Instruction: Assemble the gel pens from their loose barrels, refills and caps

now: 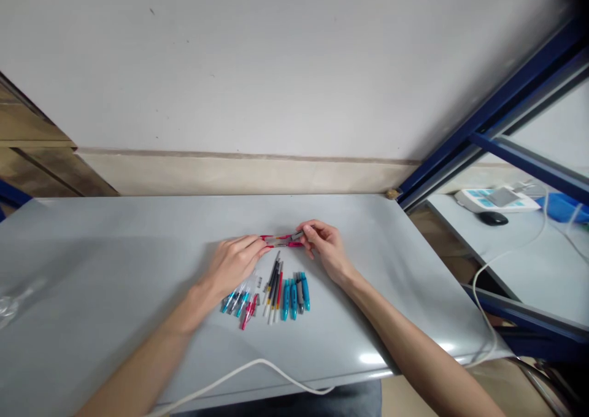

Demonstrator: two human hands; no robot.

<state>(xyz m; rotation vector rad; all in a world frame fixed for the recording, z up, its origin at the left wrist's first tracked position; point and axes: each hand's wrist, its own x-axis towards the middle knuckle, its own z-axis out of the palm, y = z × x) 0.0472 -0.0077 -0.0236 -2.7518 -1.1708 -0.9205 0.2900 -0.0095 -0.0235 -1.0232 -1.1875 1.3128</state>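
Observation:
My left hand (237, 259) rests on the table with its fingers curled against the left ends of some red-trimmed pens (277, 245), which lie crosswise. My right hand (324, 245) pinches a small grey pen part (297, 235) at their right ends. Nearer to me are black and red pen refills (275, 285) in a loose bundle. To their right, blue pen barrels (293, 297) and a grey one lie side by side. Clear pen barrels (239, 297) with blue, grey and red ends lie under and below my left wrist, partly hidden by it.
The grey table (115, 282) meets a wall at its back edge. A white cable (257, 362) crosses the front edge. Crumpled clear plastic (9, 306) lies at the far left. Beyond a blue metal frame (442, 141) on the right are a black mouse (493, 218) and a white device (497, 199).

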